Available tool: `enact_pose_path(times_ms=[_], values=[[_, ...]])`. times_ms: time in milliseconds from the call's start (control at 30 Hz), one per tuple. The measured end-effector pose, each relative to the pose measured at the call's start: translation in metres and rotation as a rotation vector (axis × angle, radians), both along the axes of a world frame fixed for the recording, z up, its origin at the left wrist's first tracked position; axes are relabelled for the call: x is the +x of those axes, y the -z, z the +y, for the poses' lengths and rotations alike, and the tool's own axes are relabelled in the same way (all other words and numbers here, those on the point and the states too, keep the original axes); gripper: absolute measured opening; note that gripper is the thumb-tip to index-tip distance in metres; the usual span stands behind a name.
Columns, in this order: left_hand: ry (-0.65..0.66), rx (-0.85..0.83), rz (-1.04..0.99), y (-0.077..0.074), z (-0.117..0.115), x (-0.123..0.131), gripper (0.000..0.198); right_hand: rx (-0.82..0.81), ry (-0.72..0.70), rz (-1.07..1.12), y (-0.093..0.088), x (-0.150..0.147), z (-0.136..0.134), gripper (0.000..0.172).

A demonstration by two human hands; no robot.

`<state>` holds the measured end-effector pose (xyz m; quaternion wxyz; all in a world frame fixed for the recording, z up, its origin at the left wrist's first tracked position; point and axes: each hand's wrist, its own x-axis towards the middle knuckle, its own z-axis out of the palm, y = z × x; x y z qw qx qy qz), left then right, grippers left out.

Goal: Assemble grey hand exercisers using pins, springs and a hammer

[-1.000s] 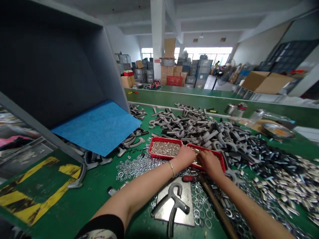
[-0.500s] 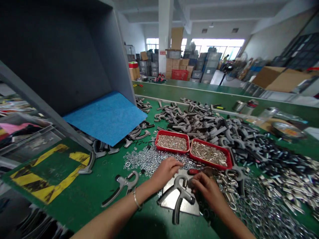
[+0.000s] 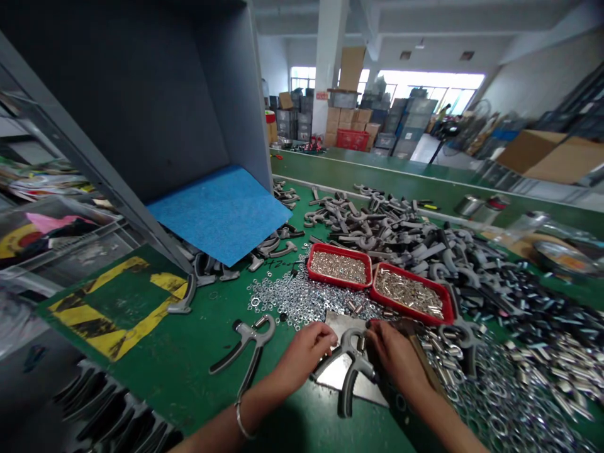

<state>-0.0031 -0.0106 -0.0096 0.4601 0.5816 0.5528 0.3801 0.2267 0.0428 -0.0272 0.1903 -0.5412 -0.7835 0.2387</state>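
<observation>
A grey and black hand grip exerciser [image 3: 355,360] lies on a bright metal plate [image 3: 333,375], handles toward me, with a small spring in its ring. My left hand [image 3: 309,346] is beside its left handle, fingers curled together; whatever they hold is too small to make out. On the other side, my right hand [image 3: 394,352] has bent, closed fingers close to the ring. What they grip is hidden. Behind that hand shows a brown, hammer-like tool [image 3: 409,326]. A second hand grip [image 3: 250,343] lies on the green table to the left.
Small nuts [image 3: 297,296] are spread behind the plate. Two red trays [image 3: 338,281] hold small metal parts. Grey handles [image 3: 387,220] are heaped at the back; springs [image 3: 491,377] and metal cylinders [image 3: 542,362] lie right. A grey cabinet [image 3: 231,94] with a blue sheet [image 3: 221,214] stands left.
My view has swung slightly left. My left hand has drawn back from the nuts to the hand grip's left handle. My right hand stays beside the ring, its fingers drawn in more.
</observation>
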Motion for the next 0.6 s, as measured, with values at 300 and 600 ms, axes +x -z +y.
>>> enact_pose_path(times_ms=[300,600], values=[[0.148,0.269,0.596,0.01,0.014,0.036,0.015,0.159,-0.051,-0.287,-0.03,0.036,-0.001,0.018],[0.396,0.56,0.934,0.007,0.023,0.043,0.02,0.23,0.123,-0.493,-0.004,0.098,-0.022,0.018]])
